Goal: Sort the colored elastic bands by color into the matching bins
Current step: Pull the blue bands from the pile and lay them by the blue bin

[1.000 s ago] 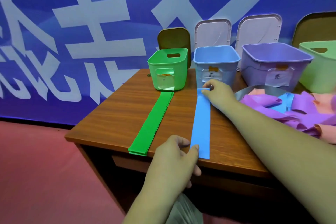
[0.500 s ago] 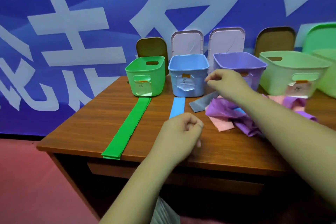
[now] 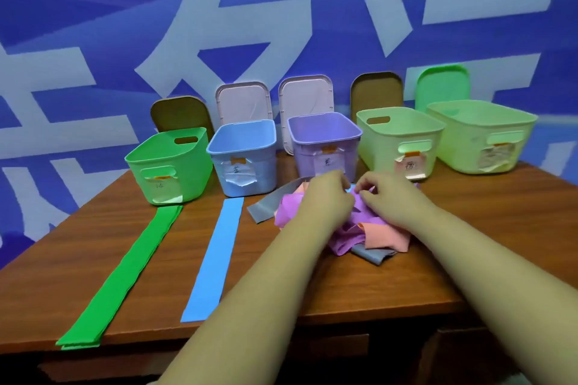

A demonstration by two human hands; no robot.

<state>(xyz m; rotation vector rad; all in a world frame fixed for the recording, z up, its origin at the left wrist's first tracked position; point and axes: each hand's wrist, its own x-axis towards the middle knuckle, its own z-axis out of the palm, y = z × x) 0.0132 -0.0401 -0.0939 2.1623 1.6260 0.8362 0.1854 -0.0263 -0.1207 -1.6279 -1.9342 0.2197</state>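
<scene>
A tangled pile of purple, orange and grey elastic bands point(image 3: 347, 236) lies on the wooden table point(image 3: 475, 237) in front of the purple bin point(image 3: 312, 150). My left hand point(image 3: 325, 200) rests on top of the pile, its fingers curled down and their tips hidden. Beside it, my right hand point(image 3: 386, 194) pinches a purple band in the pile. A stack of green bands point(image 3: 125, 275) lies flat in front of the green bin point(image 3: 169, 166). One blue band point(image 3: 215, 256) lies flat in front of the blue bin point(image 3: 247, 159).
Two pale green bins point(image 3: 394, 141) point(image 3: 481, 134) stand to the right of the purple one. Lids lean against the blue banner wall behind the bins. A grey band point(image 3: 266, 206) sticks out of the pile's left side. The flat bands reach the table's front edge.
Both hands have left the blue band, which now lies flat. My left hand has moved right onto the pile, my right hand has come down into it. The view has shifted right.
</scene>
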